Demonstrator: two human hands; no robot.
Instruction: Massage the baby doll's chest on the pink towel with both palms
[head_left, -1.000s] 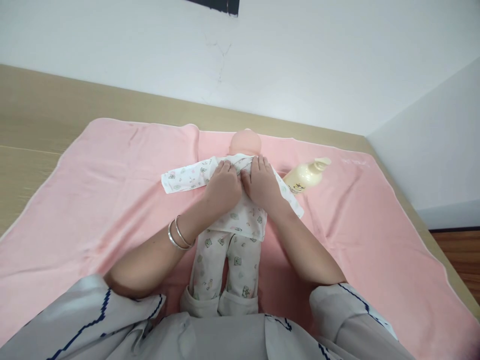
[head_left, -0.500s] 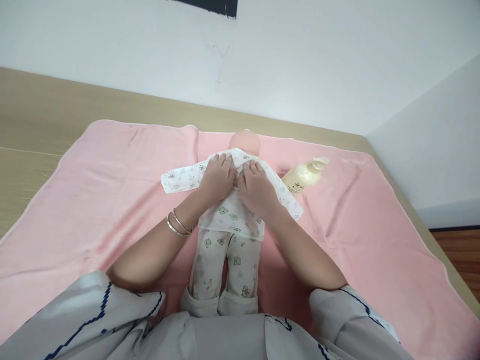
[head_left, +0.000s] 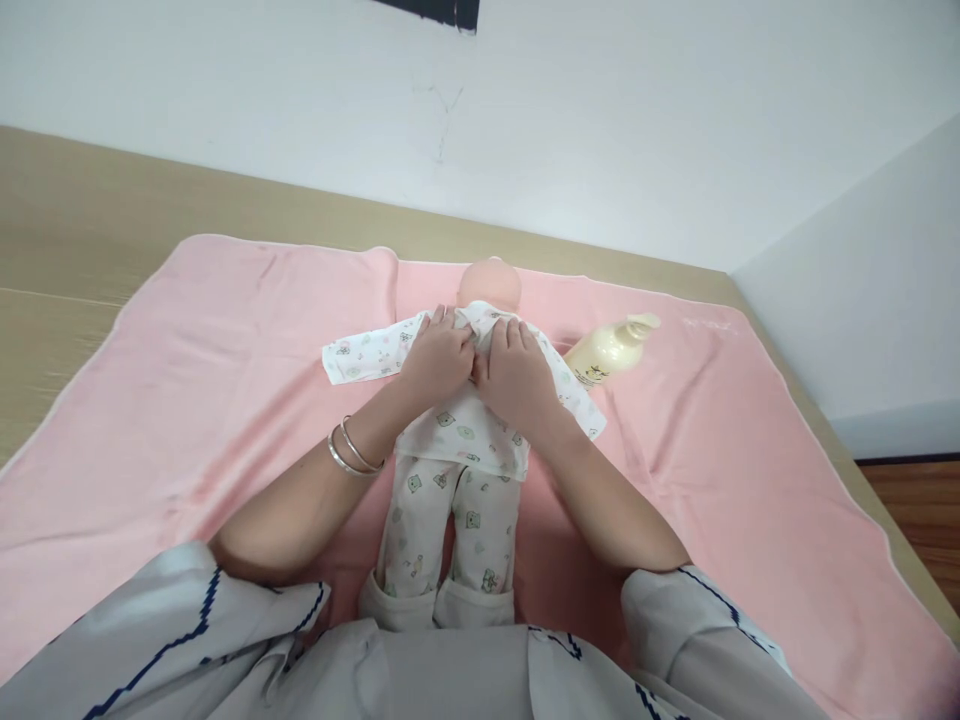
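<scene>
A baby doll in white printed clothes lies lengthwise in front of me, its bare round head away from me. My left hand rests on the upper left of the doll's shirt, fingers laid out over the cloth. On the upper right of the shirt lies my right hand, palm down with fingers extended. The two thumbs come close together at the middle. Printed trousers with pale turned-up ends cover the legs. The cloth under my palms is hidden.
A pink blanket is spread beneath the doll on a tan surface. To the right of the doll, a cream pump bottle lies tilted on the blanket. A white wall rises behind the far edge.
The fingers of my right hand have shifted slightly, now straighter and closer together. My left hand has barely moved, and the doll and bottle stay put.
</scene>
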